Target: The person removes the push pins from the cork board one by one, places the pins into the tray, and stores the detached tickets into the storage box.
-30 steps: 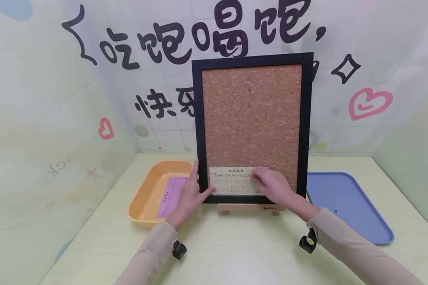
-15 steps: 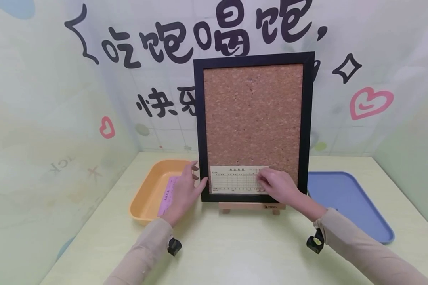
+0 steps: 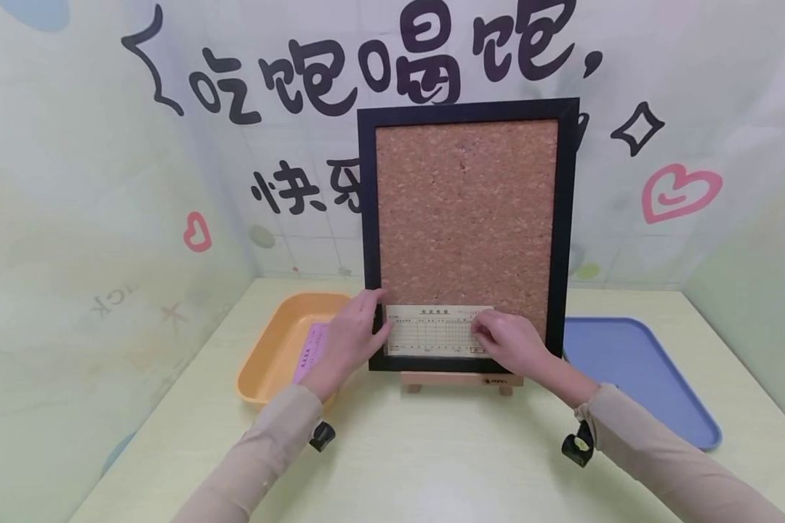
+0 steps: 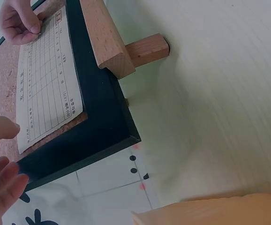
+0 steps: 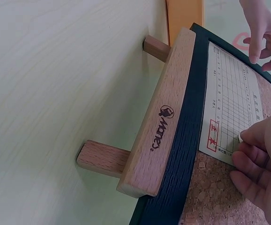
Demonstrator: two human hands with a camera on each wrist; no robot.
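A cork board in a black frame stands upright on a small wooden easel. Across its lower left lies a cream printed form slip. My right hand is at the slip's right end, thumb and fingers pinching a small whitish thing against the paper; the fingers hide most of it. At the slip's left edge, my left hand reaches over the frame's side with loosely bent fingers. Its thumb is close to the paper's edge, and nothing is in its grasp.
To the left, an orange tray with a purple printed slip in it is partly behind the left forearm. A flat blue tray lies at the right. A patterned wall sheet rises behind the table.
My left hand drew back leftward from the slip's lower left corner, then came back over the frame's left side. The right hand shifted slightly right, then stayed. The slip keeps its place.
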